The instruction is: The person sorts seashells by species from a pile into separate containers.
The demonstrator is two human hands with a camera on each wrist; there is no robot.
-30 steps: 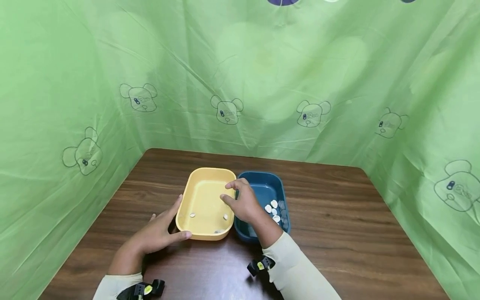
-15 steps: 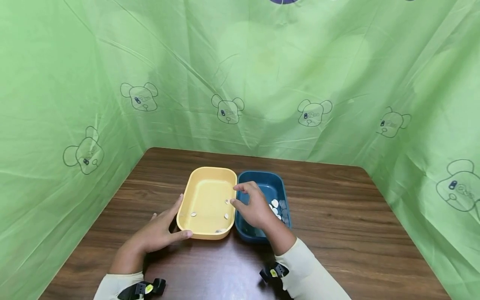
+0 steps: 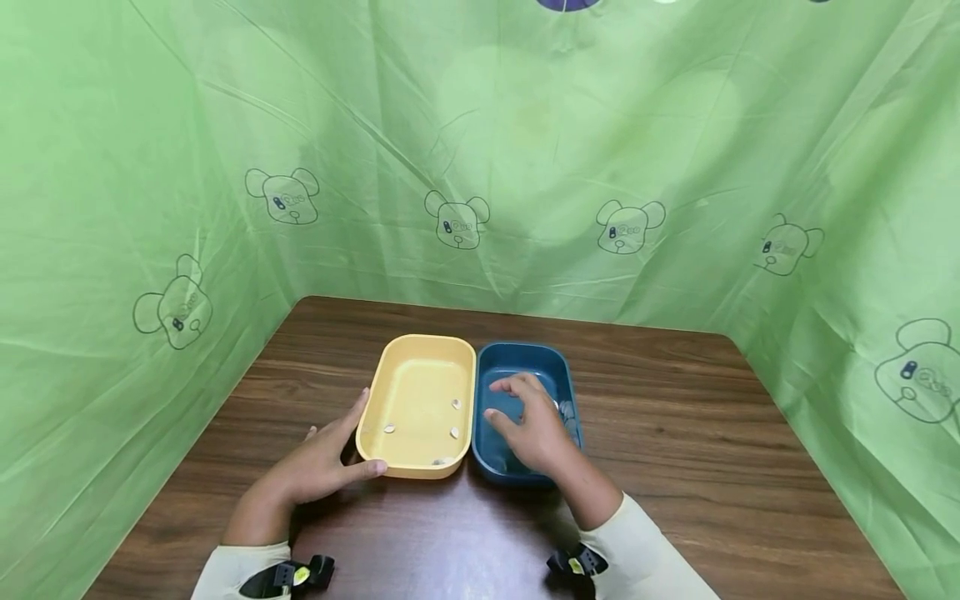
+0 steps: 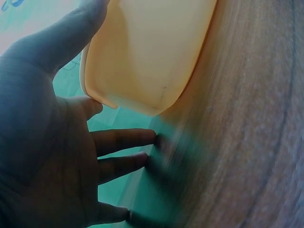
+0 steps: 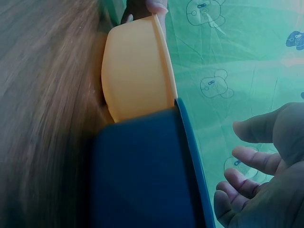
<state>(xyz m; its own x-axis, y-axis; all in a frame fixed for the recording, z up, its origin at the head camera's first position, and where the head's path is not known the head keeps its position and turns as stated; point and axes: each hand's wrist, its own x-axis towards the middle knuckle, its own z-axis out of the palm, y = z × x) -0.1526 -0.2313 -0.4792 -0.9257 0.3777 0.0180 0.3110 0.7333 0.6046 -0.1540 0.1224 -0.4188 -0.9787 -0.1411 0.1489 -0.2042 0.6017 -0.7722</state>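
Observation:
My left hand (image 3: 318,462) spreads its thumb and index finger along the near left corner of a yellow plastic tray (image 3: 405,340). The left wrist view shows the other fingers (image 4: 126,137) stretched out toward the table. Inside the tray lie several small whitish, shell-like pieces (image 3: 454,432). Over a dark blue tray (image 3: 525,350), right beside the yellow one, hovers my right hand (image 3: 542,432). Its thumb and index finger stand apart with nothing visible between them. Grey pieces (image 3: 567,412) lie along the blue tray's right side, partly hidden by this hand.
Both trays stand on a brown wood-grain table (image 3: 675,417). A green curtain (image 3: 540,150) printed with bear heads hangs around its back and sides. A black camera strap sits on each wrist.
My right hand has moved right, from over the yellow tray to over the blue one. A whitish piece now shows near the yellow tray's right wall. My left hand stays at the corner.

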